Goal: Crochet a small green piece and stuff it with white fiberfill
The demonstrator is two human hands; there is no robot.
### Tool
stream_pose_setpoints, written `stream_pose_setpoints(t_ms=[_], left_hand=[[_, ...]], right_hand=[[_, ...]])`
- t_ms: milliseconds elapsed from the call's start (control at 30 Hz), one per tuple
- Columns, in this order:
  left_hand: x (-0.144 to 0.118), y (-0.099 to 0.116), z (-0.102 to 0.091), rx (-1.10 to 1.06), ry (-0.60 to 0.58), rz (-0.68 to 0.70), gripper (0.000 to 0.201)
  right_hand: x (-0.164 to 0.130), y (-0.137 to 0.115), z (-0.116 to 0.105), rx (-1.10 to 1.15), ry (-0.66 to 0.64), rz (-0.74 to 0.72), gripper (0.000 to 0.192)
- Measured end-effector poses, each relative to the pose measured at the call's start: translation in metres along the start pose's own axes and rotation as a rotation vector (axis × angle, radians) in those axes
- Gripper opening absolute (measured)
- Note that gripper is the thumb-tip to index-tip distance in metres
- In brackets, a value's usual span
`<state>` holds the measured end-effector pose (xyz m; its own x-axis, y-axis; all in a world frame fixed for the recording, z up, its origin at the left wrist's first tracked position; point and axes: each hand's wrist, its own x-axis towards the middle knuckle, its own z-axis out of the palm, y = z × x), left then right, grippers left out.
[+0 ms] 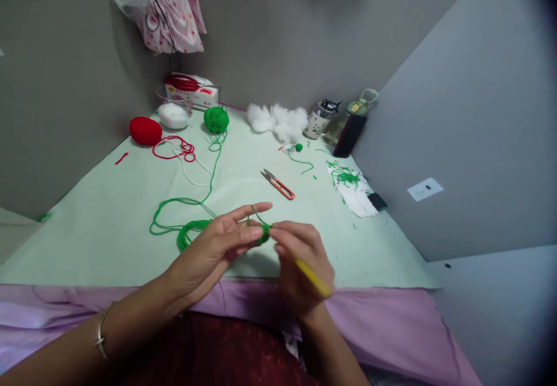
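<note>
Green work [263,235], one small piece, sits on the near side of the snips [284,188], and the left hand [226,235] has it pinched, thumb against fingers, forefinger stretched out with a strand [260,217] over it! Across to the right hand [307,258]: fingers closed round one yellow handle [314,278], thumb and forefinger right up at the work. Any lettering? One box [204,97], well beyond the snips and to their left, carries red and dark print, too small to read. One cup [317,125], beyond the snips and to their right, wears a pattern, no wording legible. And the count: three balls of yarn, one red ball [145,131], one white ball [173,116], one green ball [216,119], all beyond the snips to the left. Cotton [278,120] lies heaped straight behind them, one tiny ball [299,147] nearer in. Out right of the snips: one bottle [357,107], one phone [349,136], one white sheet [359,200] strewn with green scraps [348,177], too tangled to count. Left of the snips and nearer, one loose coil [191,235]!
</note>
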<state>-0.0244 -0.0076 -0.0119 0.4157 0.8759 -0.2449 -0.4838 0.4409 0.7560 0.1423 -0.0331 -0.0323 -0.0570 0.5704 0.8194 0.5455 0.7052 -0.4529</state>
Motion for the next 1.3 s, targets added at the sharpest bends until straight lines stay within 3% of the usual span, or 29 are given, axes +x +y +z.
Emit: stream_pose_setpoints(t_ms=[100,167,300,433,633,800,900,1000,1100,1200,1300], left_hand=[[0.002,0.003,-0.001,-0.010,-0.004,0.017,0.056],[0.002,0.003,0.000,0.026,-0.013,0.060,0.054],[0.002,0.002,0.001,0.080,-0.044,0.097,0.050],[0.003,0.005,-0.002,0.153,-0.005,0.139,0.049],[0.001,0.005,-0.002,0.160,-0.055,0.146,0.040],[0.002,-0.004,0.002,0.165,-0.026,0.182,0.040],[0.004,-0.006,0.003,0.129,0.029,0.218,0.043],[0.006,-0.004,0.004,0.006,-0.009,0.081,0.044],[0.009,0.002,0.003,-0.097,-0.021,-0.041,0.035],[0.009,0.005,0.002,-0.089,-0.006,0.013,0.035],[0.007,0.003,0.003,0.004,-0.057,0.070,0.039]], right_hand=[[0.007,0.001,0.001,0.317,0.104,0.294,0.025],[0.010,0.000,0.002,0.427,0.106,0.387,0.022],[0.011,-0.001,0.004,0.425,0.044,0.403,0.021],[0.009,-0.002,0.001,0.418,0.114,0.394,0.023],[0.011,0.001,0.000,0.617,0.092,0.502,0.021],[0.008,0.001,0.006,0.417,0.060,0.384,0.022],[0.000,0.001,0.011,0.191,0.049,0.185,0.031],[-0.004,0.004,0.014,0.015,0.082,-0.012,0.040],[0.000,0.005,0.011,0.187,0.123,0.174,0.029],[0.008,0.006,0.008,0.492,0.181,0.429,0.021],[0.011,0.006,0.008,0.595,0.102,0.492,0.017]])
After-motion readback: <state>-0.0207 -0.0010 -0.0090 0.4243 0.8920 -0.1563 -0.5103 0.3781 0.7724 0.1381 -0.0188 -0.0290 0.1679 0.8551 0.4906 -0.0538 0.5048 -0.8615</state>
